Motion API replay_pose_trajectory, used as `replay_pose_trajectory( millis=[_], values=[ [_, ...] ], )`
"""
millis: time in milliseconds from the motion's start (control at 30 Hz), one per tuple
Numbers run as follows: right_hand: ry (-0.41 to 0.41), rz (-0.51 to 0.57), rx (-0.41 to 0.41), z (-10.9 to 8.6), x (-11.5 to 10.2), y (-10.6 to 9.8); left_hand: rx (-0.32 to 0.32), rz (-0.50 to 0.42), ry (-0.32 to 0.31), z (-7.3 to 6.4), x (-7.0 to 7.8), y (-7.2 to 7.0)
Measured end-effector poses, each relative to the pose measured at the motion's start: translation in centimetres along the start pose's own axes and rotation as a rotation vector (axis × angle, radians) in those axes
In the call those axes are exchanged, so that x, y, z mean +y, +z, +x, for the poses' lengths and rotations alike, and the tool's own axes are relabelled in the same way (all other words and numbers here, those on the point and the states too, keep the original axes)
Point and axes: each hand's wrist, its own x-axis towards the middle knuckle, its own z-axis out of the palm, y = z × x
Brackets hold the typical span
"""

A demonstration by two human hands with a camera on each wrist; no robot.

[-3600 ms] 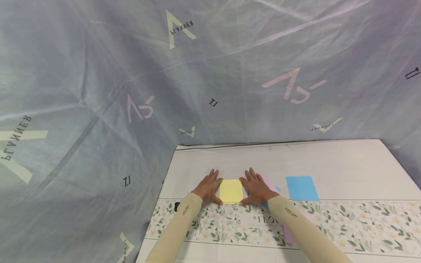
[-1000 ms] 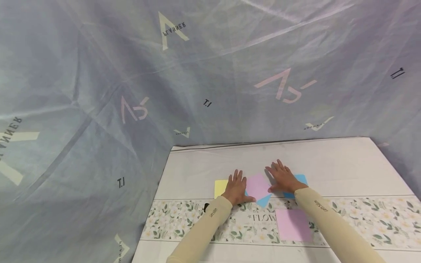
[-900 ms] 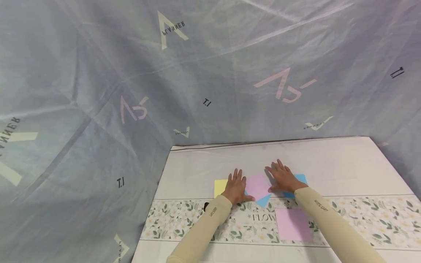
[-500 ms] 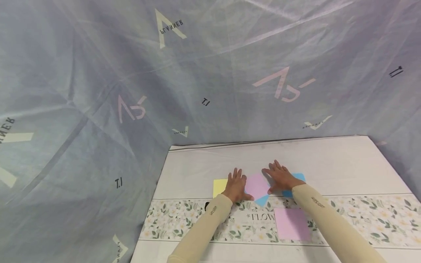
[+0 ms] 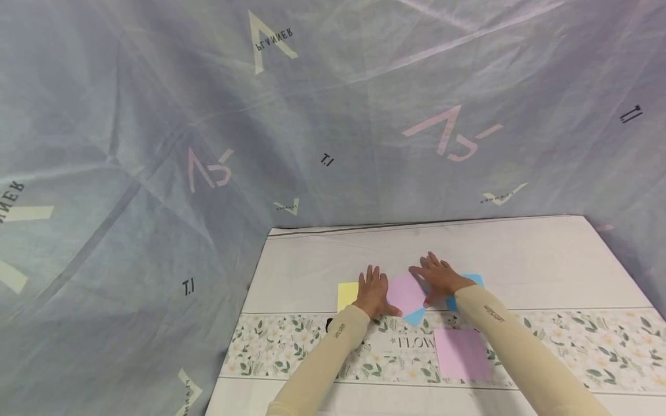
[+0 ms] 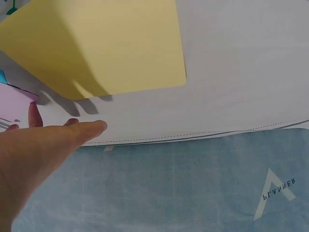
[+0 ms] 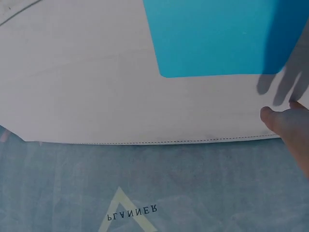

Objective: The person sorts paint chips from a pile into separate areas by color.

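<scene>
A pink square sheet [image 5: 404, 293] lies on the table between my two hands, with the corner of a blue sheet [image 5: 414, 317] showing from under it. My left hand [image 5: 372, 293], fingers spread and extended, is at the pink sheet's left edge; in the left wrist view one fingertip meets its corner. On the other side, my right hand [image 5: 439, 278] spreads its fingers by the right edge, thumb near the lower right corner. A yellow sheet [image 5: 346, 296] is partly hidden behind the left hand. Another blue sheet [image 7: 217, 38] lies beside the right hand, partly covered by the forearm in the head view.
A second pink sheet [image 5: 463, 354] lies nearer, over the floral band [image 5: 281, 346] of the table cover. A small black object [image 5: 329, 325] shows beside the left sleeve. Grey-blue printed cloth [image 5: 333, 115] hangs behind the table and along its left side.
Both hands have moved right, from the yellow sheet's sides to those of the pink sheet. Over the last second, the right hand has shifted slightly left, closer to the pink sheet.
</scene>
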Motion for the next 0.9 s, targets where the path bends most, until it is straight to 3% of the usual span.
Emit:
replay_pose_trajectory(
  millis=[267,500,900],
  values=[
    [0.0,0.006,-0.016,0.3,0.3,0.4,0.007,-0.052,0.011,0.0,-0.2,0.0],
    [-0.043,0.04,0.028,0.0,0.6,0.5,0.002,-0.061,0.019,0.2,-0.2,0.1],
    [-0.093,-0.032,0.04,-1.3,0.9,0.4,-0.015,-0.046,0.075,0.1,-0.2,-0.5]
  ],
)
